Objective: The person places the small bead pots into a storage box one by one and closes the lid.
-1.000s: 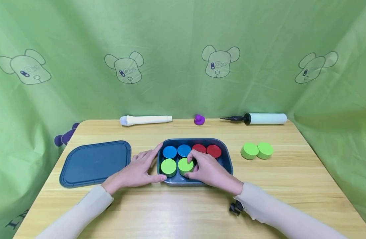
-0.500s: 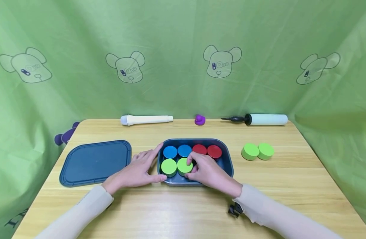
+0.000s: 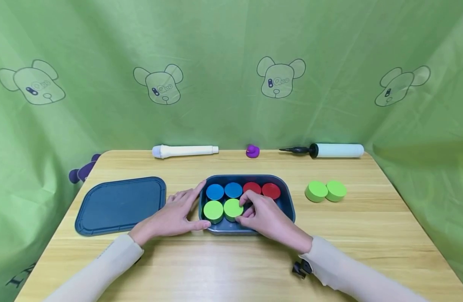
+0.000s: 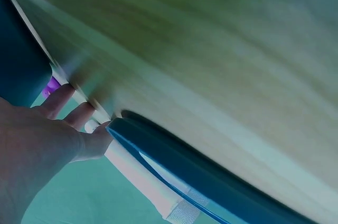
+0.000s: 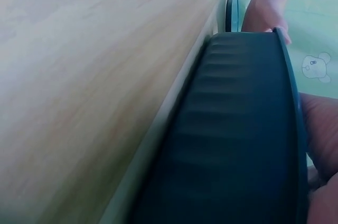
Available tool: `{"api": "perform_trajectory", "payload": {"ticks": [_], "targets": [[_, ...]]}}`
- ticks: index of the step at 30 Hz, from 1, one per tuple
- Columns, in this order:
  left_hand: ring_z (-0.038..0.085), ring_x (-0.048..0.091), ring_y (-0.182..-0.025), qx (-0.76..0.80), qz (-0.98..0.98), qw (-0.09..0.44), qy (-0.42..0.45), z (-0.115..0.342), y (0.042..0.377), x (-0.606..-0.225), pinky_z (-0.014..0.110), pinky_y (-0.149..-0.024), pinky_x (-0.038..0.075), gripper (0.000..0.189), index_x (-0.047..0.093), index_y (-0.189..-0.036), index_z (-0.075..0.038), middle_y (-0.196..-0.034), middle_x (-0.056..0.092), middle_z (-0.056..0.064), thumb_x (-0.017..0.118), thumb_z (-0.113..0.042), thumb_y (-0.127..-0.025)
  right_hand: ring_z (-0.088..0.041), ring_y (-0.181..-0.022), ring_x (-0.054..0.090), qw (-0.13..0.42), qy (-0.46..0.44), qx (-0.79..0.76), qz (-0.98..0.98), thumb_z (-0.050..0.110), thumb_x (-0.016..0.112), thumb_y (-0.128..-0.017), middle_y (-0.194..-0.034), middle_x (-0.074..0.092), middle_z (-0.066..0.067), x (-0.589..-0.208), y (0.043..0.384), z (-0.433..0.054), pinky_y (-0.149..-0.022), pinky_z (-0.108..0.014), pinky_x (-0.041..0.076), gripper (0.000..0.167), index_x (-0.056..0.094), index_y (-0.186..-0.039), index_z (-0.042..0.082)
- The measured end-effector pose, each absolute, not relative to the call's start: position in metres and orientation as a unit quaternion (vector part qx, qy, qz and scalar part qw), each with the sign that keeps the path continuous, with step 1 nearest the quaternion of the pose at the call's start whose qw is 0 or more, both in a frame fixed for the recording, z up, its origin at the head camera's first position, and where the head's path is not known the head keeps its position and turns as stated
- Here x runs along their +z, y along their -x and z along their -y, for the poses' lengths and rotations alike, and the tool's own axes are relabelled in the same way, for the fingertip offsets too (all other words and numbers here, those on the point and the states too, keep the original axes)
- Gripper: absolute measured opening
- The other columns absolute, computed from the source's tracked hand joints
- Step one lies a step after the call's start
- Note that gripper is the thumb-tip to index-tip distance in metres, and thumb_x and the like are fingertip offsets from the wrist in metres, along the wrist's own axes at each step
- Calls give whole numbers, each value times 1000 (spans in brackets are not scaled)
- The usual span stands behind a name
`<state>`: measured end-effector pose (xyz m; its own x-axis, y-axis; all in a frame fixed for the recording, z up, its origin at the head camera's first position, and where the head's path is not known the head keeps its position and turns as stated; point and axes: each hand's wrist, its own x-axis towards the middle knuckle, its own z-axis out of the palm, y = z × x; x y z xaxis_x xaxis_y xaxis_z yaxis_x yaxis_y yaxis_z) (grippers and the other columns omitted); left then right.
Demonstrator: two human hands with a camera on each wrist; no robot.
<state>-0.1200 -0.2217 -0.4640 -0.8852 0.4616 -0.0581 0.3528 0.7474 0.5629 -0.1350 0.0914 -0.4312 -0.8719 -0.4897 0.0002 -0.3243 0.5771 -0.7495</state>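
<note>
A dark blue rectangular box [image 3: 269, 226] holds two blue round blocks [image 3: 214, 192] and two red round blocks [image 3: 271, 191] in its back row. In front of them lie a green round block [image 3: 213, 211] and a second green round block [image 3: 232, 209], side by side. My left hand [image 3: 175, 216] rests against the box's left end, thumb and index finger spread. Over the front of the box, my right hand [image 3: 267, 216] has its thumb and index fingertips right at the second green block's right edge. The box wall [image 5: 237, 129] fills much of the right wrist view.
The dark blue lid [image 3: 122, 205] lies left of the box. Two more green round blocks [image 3: 326, 191] stand to the right. Along the back edge are a white microphone-shaped stick [image 3: 186, 151], a purple rubber duck [image 3: 252, 151] and a hand pump [image 3: 337, 150]. Green curtain [image 3: 224, 75] hangs behind.
The second green block has shifted slightly left, close beside the first. My right fingers have loosened and drawn back to its right edge. My left hand has stayed at the box's end.
</note>
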Motion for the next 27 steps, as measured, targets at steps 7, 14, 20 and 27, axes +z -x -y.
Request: {"api": "perform_trajectory", "payload": {"ticks": [7,14,20,27], "targets": [[44,28,-159,281,-929,93,-223,221,119,-463,75,-123,17,114,-3,-176,-39,-176,31,12,66,-78,-95,-9,-83,72,94,230,-426,-870,12,92,-91,-100,74,-4,-428,133,-101,-77,-27,62,35,67,-115,10],[45,29,-158,288,-926,92,-224,221,118,-461,78,-122,17,112,0,-177,-37,-175,31,12,68,-75,-96,-8,-85,72,74,237,-418,-874,16,92,-91,-105,75,-6,-424,131,-107,-78,-30,62,36,68,-116,10],[45,30,-157,287,-927,89,-226,222,118,-462,79,-121,18,112,0,-177,-36,-175,32,13,68,-73,-97,-10,-87,73,66,241,-420,-872,17,92,-91,-106,75,-8,-417,129,-111,-78,-32,62,37,68,-118,8],[46,29,-158,290,-925,92,-227,221,118,-460,78,-122,17,112,-1,-177,-36,-176,31,12,68,-73,-97,-11,-83,71,53,240,-430,-869,15,90,-93,-96,73,3,-415,129,-121,-72,-28,59,30,69,-114,15]]}}
